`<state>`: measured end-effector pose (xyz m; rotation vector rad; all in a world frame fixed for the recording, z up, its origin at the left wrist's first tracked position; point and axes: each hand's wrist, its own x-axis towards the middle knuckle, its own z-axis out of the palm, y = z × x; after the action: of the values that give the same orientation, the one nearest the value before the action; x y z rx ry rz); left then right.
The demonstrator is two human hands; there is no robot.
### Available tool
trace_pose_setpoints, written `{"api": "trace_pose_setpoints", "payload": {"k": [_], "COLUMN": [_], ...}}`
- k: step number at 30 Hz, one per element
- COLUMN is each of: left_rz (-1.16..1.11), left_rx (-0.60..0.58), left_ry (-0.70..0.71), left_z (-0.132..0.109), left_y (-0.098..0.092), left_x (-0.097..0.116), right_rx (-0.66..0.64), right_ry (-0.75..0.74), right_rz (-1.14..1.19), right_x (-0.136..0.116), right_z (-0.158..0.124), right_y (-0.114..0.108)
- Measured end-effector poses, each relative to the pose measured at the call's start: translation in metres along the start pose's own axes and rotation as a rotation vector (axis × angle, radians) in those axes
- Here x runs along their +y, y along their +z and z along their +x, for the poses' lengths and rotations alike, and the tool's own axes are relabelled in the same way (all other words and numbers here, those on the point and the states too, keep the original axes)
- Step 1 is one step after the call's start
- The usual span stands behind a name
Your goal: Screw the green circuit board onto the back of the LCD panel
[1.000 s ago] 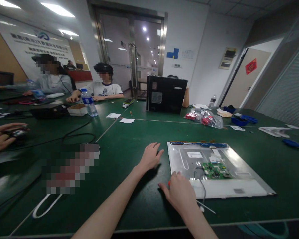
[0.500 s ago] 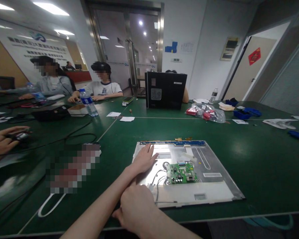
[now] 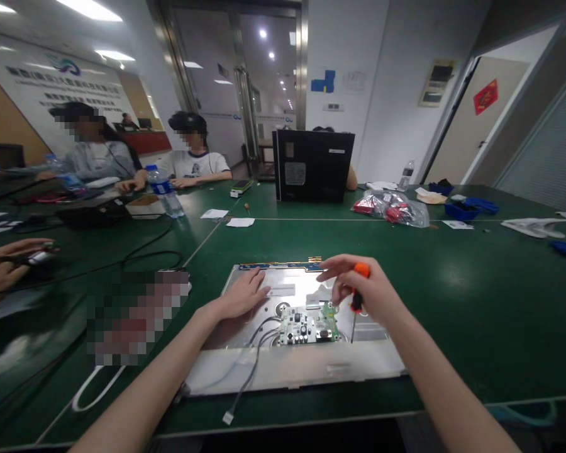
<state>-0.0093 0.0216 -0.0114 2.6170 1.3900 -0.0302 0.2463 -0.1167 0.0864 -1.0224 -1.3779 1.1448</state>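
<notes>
A flat silver display panel [image 3: 306,368] lies back side up on the table before me. My left hand [image 3: 243,294] rests flat on its upper left part, fingers stretched out. Above the panel's right half, my right hand [image 3: 375,286] is closed around a screwdriver [image 3: 357,302] with an orange and black handle, its thin shaft pointing down to the right of the green circuit board [image 3: 304,326]. A narrow blue circuit strip [image 3: 283,267] runs along the far edge. From the board's left side, grey wires [image 3: 257,349] trail over the near edge to a white plug [image 3: 227,416].
A pixelated object [image 3: 141,314] with a white loop lies left of the panel. Beyond are a black computer case [image 3: 314,167], a water bottle [image 3: 165,192] and a plastic bag with red items [image 3: 393,209]. A co-worker's hands [image 3: 9,270] are at far left.
The panel has shifted left and turned, with my left hand on it. My right hand has moved from beside my left forearm to above the board, now showing the screwdriver. The wires hang over the near edge.
</notes>
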Motion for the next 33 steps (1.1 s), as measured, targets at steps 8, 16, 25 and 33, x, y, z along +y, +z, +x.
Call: {"api": "trace_pose_setpoints", "payload": {"k": [8,16,25,33], "left_rz": [-0.009,-0.12,-0.407,-0.478], "left_rx": [0.111,0.349,-0.071,-0.184], "left_ry": [-0.073,-0.017,0.137,0.107], "left_z": [0.018,0.009,0.0,-0.005], "left_y": [-0.007,-0.016,-0.022,-0.021], "left_x": [-0.003,0.008,0.008,0.007], "right_rx": [0.014,0.036,0.059,0.077], "right_ry": [0.342,0.277,0.255,0.253], "right_rz": [0.343,0.443,0.487,0.487], "right_x": [0.08,0.111,0.111,0.108], "right_z": [0.028,0.027,0.026,0.025], "right_y": [-0.065,-0.067,-0.066,-0.066]}}
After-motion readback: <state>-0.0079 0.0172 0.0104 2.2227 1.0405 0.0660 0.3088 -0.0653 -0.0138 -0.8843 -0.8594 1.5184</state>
